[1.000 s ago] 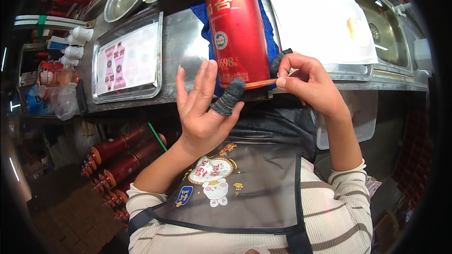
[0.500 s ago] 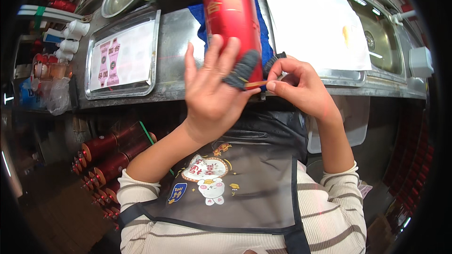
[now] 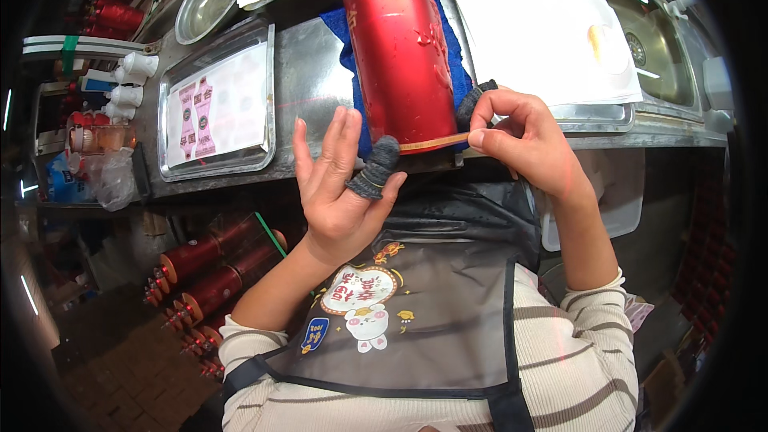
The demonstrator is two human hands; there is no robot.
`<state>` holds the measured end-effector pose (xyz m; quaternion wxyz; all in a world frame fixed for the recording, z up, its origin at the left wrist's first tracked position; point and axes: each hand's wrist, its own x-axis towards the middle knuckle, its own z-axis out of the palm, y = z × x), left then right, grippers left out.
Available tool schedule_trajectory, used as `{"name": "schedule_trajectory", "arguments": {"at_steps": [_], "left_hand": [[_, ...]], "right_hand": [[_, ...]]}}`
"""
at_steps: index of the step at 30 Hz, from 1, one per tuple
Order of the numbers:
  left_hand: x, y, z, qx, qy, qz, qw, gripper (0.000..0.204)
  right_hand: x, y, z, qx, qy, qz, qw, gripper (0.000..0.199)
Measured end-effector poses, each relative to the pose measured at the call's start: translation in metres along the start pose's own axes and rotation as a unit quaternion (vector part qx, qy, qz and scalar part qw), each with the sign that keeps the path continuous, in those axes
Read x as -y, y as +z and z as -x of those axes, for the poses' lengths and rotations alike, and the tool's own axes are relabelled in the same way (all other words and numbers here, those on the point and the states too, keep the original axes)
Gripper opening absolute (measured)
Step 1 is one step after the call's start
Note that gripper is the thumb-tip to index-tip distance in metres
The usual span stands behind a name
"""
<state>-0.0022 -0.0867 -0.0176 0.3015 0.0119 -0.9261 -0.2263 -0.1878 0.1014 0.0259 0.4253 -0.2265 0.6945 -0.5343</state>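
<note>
red cylinder (image 3: 400,40): we see a big red cylinder lying on a blue cloth (image 3: 456,56) on the steel tabletop (image 3: 308,88), its near end at the tabletop's front edge, between our two hands.
strip (image 3: 434,142): a thin tan strip runs along the cylinder's near end, touching it, from our left thumb across to our right fingertips.
left hand (image 3: 340,192): our left hand is open, palm up toward us, fingers spread and pointing at the cylinder; the thumb wears a grey knit cover (image 3: 376,168) and its tip presses the left end of the strip against the cylinder. the grip here is apart, nothing clamped, only the thumb touching.
right hand (image 3: 524,144): our right hand is at the cylinder's right side, finger and thumb pinched together on the right end of the strip; one fingertip wears a dark knit cover and leans on the cylinder's wall.
tray (image 3: 212,108): a steel tray with a white sheet of pink labels lies left of the cylinder, apart from it.
bowl (image 3: 204,4): a round steel bowl sits beyond the tray.
white sheet (image 3: 536,24): a large white sheet lies right of the cylinder, on a second tray.
sink (image 3: 652,36): a steel sink is at the far right.
apron (image 3: 432,312): we wear a grey apron with a cartoon print over a striped top.
below: more red cylinders (image 3: 208,272) lie stacked under the tabletop, to our left.
</note>
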Motion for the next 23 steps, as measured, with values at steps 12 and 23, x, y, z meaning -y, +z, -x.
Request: {"name": "schedule_trajectory", "arguments": {"at_steps": [12,23], "left_hand": [[-0.024,0.015,-0.052,0.017,0.119,-0.096,0.988,0.021],[0.01,0.006,0.002,-0.034,-0.059,0.069,0.995,0.061]], "right_hand": [[-0.005,0.005,-0.002,0.006,0.017,-0.001,1.0,0.013],[0.004,0.005,0.001,0.018,0.027,-0.014,0.999,0.013]]}}
